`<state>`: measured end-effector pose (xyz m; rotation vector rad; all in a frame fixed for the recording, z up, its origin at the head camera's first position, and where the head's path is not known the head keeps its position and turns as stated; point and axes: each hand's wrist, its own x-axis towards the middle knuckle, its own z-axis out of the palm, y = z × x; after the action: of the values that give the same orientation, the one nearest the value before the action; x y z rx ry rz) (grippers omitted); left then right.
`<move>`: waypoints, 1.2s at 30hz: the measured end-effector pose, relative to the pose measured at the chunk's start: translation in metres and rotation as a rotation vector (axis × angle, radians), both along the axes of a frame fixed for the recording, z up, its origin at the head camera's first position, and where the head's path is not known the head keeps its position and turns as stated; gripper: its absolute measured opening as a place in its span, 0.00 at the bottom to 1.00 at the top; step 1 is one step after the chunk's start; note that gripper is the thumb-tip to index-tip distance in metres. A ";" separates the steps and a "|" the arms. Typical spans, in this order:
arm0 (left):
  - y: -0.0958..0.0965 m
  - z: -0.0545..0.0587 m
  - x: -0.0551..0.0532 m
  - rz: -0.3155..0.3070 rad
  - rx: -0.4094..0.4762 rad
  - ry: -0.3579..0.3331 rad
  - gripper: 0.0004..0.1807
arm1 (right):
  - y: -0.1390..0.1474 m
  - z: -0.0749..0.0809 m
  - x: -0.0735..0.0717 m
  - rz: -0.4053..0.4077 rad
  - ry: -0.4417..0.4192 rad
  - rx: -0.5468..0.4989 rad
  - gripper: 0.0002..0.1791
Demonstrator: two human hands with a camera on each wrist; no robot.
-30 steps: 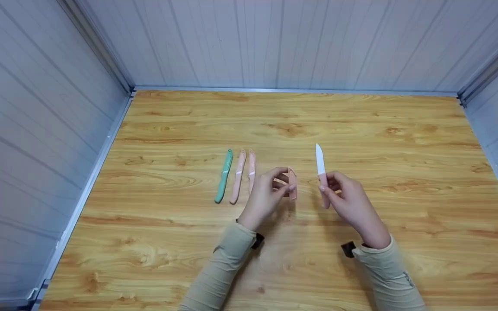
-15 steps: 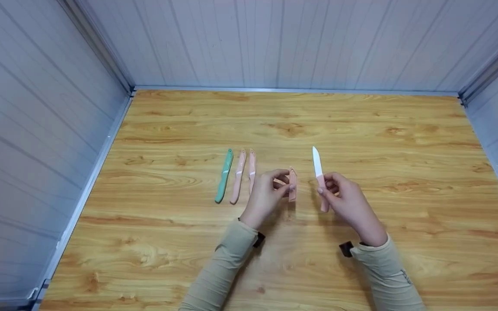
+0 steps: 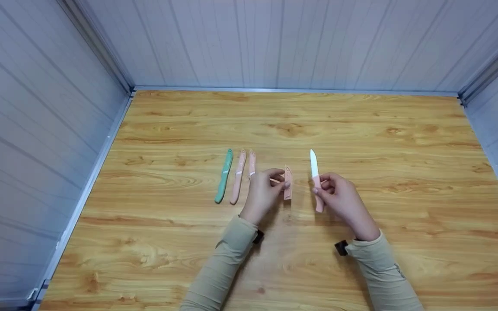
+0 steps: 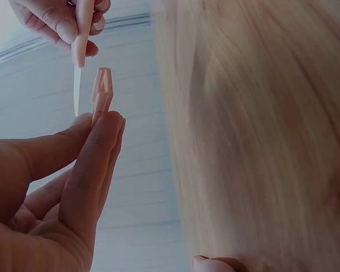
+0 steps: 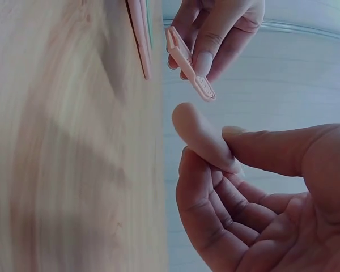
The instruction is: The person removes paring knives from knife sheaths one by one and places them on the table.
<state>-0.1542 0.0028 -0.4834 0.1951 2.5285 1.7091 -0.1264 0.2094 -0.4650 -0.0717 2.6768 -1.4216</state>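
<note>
In the head view my left hand (image 3: 263, 193) pinches a pink knife sheath (image 3: 288, 185) upright between thumb and fingers. My right hand (image 3: 340, 198) grips a small paring knife (image 3: 314, 164) by its pink handle, its white blade bare and pointing away from me. A short gap separates knife and sheath. The left wrist view shows the sheath's open slot (image 4: 104, 79) beside the white blade (image 4: 77, 93). In the right wrist view the handle's rounded end (image 5: 199, 133) sticks out of the right fingers, hiding the blade.
Left of my left hand, a green sheathed knife (image 3: 224, 176) and a pink sheathed knife (image 3: 237, 178) lie side by side. Another pink sheathed knife (image 3: 252, 160) is partly covered by the left hand. Pale panel walls (image 3: 257, 43) border the wooden table (image 3: 361, 125).
My right hand has brought the knife left and slightly towards me, narrowing the gap. The left hand has shifted a little left, turning the sheath's face more into view.
</note>
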 end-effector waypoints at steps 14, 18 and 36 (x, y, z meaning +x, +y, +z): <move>-0.010 -0.007 -0.009 0.037 -0.125 0.000 0.14 | -0.007 -0.018 -0.014 0.046 -0.130 -0.062 0.15; -0.013 -0.008 -0.012 0.038 -0.158 0.018 0.14 | -0.012 -0.019 -0.018 0.067 -0.146 -0.044 0.16; -0.013 -0.016 -0.020 0.054 -0.222 -0.052 0.10 | -0.036 -0.025 -0.030 0.122 -0.211 -0.035 0.14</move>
<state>-0.1743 -0.0102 -0.4989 0.0668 2.6810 1.4145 -0.1566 0.1736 -0.4901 -0.0813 2.4348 -1.3579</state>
